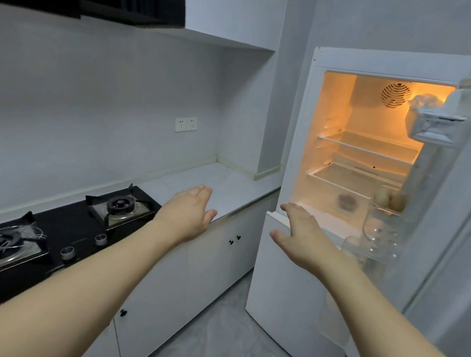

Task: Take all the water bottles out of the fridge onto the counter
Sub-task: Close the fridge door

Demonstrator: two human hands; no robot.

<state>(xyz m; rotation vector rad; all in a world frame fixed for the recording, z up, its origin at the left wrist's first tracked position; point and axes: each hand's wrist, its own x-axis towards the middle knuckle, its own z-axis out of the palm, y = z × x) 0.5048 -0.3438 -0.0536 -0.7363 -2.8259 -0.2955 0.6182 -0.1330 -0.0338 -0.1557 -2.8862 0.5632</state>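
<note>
Both hands, the left (190,214) and the right (300,236), are flat and hold nothing; better to reach right for the bottles (380,238) in the fridge (301,133) door, gripping one firmly at its body.

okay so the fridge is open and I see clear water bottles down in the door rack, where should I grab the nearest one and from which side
Probably by its upper body, just under the neck. The water bottles stand upright in the lower shelf of the fridge door, and the rack rail hides their bases, so only the upper part is free. Come from the open left side with the right hand, which is nearest, then lift straight up over the rail.
</note>
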